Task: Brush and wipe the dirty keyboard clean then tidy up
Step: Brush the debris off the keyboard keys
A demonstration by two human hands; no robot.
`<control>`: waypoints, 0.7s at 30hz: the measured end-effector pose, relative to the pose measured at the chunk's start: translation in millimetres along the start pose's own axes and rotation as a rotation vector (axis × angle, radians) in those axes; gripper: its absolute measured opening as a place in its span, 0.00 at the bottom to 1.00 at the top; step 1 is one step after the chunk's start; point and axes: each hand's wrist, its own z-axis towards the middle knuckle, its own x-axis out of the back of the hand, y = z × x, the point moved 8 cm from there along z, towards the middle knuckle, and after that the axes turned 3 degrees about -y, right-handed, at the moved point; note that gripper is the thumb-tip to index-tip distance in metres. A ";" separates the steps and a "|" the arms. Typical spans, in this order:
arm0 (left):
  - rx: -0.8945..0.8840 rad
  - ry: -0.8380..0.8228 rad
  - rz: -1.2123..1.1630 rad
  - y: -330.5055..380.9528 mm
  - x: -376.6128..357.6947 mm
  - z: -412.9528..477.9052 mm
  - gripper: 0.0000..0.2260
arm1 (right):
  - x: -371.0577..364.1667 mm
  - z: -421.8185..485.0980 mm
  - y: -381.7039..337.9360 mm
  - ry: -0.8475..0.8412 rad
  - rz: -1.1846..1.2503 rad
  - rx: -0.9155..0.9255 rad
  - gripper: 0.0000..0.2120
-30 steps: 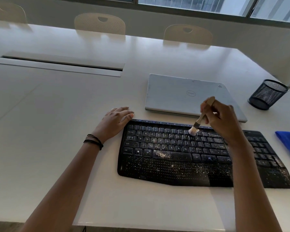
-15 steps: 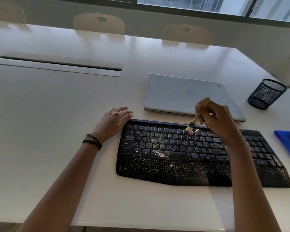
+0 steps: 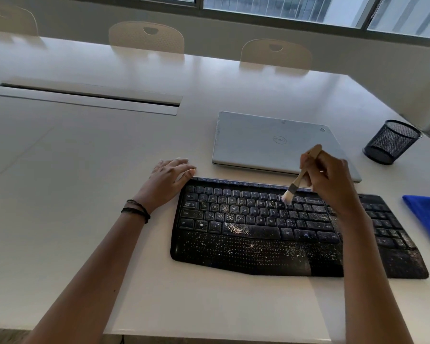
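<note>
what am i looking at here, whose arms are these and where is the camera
No machine here: these are a person's two bare arms, seen from a wide-angle camera worn on their head, looking forward and down. On the white table lies a black keyboard sprinkled with white specks. Behind it is a closed grey laptop, and to the right a black mesh cup and the edge of a blue cloth. Of the hands, the left hand rests flat on the table at the keyboard's far left corner. The right hand grips a small wooden brush, its pale bristles pointing down at the upper key rows.
</note>
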 end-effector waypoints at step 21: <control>-0.004 0.007 -0.021 3.1 1.7 -1.8 0.23 | 17.8 -6.1 7.6 0.082 -0.060 -0.039 0.10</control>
